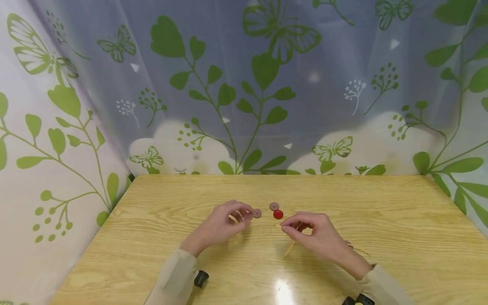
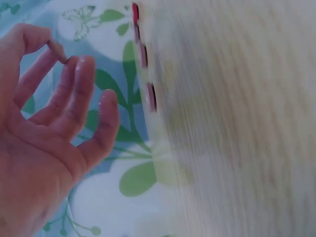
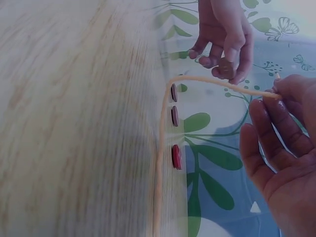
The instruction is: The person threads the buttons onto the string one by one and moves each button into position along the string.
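My left hand (image 1: 225, 222) pinches a brown button (image 2: 58, 51) between thumb and index finger, above the table; the other fingers are spread. Just off its fingertips in the head view shows a brown button (image 1: 257, 213); whether it is the held one, I cannot tell. To the right, my right hand (image 1: 318, 235) pinches the end of a thin orange cord (image 3: 222, 85), a short tip of which sticks out past the fingers. The cord runs down to the table beneath that hand. Between the hands lie another brown button (image 1: 274, 206) and a shiny red button (image 1: 278, 214).
The pale wooden table (image 1: 171, 195) has its back edge near a curtain (image 1: 228, 127) printed with leaves and butterflies. A small reddish-brown thing (image 1: 349, 244) partly shows behind my right wrist, with cord (image 1: 360, 250) trailing rightward from it.
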Demonstrator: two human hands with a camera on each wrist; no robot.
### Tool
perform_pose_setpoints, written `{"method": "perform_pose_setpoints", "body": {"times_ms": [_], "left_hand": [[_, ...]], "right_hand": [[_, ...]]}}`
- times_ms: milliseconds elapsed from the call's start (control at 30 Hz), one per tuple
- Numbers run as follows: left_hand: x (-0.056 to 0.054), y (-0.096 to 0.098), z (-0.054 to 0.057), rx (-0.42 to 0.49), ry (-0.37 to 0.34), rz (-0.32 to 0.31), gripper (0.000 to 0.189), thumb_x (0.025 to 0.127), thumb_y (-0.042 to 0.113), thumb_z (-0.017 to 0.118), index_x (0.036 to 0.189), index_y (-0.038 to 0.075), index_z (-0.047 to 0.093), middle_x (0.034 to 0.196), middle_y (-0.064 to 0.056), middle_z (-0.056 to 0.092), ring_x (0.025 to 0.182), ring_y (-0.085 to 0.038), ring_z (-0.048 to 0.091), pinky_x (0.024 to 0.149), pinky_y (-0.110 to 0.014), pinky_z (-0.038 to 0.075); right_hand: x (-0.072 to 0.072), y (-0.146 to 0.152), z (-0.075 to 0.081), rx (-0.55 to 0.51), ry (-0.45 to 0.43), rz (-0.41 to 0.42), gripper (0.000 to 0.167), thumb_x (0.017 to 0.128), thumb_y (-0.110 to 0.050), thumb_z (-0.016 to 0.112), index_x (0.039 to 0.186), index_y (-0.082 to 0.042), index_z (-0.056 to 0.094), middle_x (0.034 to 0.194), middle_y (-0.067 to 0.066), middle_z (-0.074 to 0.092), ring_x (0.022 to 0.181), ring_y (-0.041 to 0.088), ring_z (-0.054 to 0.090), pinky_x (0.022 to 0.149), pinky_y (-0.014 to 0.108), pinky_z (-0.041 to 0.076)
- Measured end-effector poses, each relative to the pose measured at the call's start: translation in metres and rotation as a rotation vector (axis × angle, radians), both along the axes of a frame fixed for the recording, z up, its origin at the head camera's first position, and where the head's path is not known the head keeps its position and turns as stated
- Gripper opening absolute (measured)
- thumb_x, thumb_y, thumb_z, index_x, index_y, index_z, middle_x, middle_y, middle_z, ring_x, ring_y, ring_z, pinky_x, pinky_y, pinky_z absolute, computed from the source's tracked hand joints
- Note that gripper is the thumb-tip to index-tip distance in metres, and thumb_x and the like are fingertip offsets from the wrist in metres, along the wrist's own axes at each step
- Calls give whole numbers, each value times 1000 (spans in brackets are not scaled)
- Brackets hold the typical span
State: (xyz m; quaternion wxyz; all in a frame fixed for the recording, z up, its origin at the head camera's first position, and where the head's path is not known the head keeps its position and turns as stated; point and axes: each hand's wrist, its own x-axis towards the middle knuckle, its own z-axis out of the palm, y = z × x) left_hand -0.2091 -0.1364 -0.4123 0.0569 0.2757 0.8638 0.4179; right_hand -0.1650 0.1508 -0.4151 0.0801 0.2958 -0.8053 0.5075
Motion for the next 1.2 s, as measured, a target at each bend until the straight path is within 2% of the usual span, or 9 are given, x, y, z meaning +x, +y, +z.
{"method": "perform_pose_setpoints", "body": {"times_ms": [233,367,467,567,733,1067,1200], "left_hand": [[15,9,6,163,15,-23,22,100,21,67,122,22,69,115,-6,74,98,-14,68,85,-31,59],[25,15,9,228,4,-24,24,99,20,68,123,20,67,112,-3,73,95,-15,70,85,-30,59],[31,21,10,261,5,-33,27,99,18,69,126,18,66,112,-7,73,94,-16,70,85,-30,59],[36,26,11,281,10,-42,28,98,19,69,126,16,65,113,-11,73,94,-15,71,84,-30,60],[42,31,12,289,5,-40,29,98,21,70,127,17,65,112,-6,72,94,-12,70,85,-29,59],[49,36,11,309,-9,-47,28,98,21,70,126,16,66,114,-6,71,93,-10,69,84,-28,59],[50,37,11,313,-7,-56,26,99,22,69,125,19,65,114,-4,71,92,-9,70,83,-28,59]], "right_hand": [[2,-1,4,-12,35,9,14,94,-5,72,99,-17,78,83,-5,74,71,3,66,66,27,59],[3,-2,7,-26,80,26,16,93,-2,73,101,-16,78,82,-5,73,71,4,65,65,26,58],[4,-3,10,-32,109,32,17,92,-2,73,101,-16,78,82,-5,73,70,4,65,65,25,58],[5,-4,11,-42,131,40,18,92,-1,73,101,-16,78,83,-6,73,70,4,65,64,25,58],[8,-4,14,-54,129,45,23,90,0,75,101,-19,77,84,-9,72,70,4,66,64,25,58],[10,-7,17,-61,214,52,25,89,4,75,102,-16,77,81,-3,72,70,4,65,63,25,58],[9,-8,15,-51,211,42,25,88,4,75,100,-18,77,80,-6,71,70,3,65,63,24,58]]}}
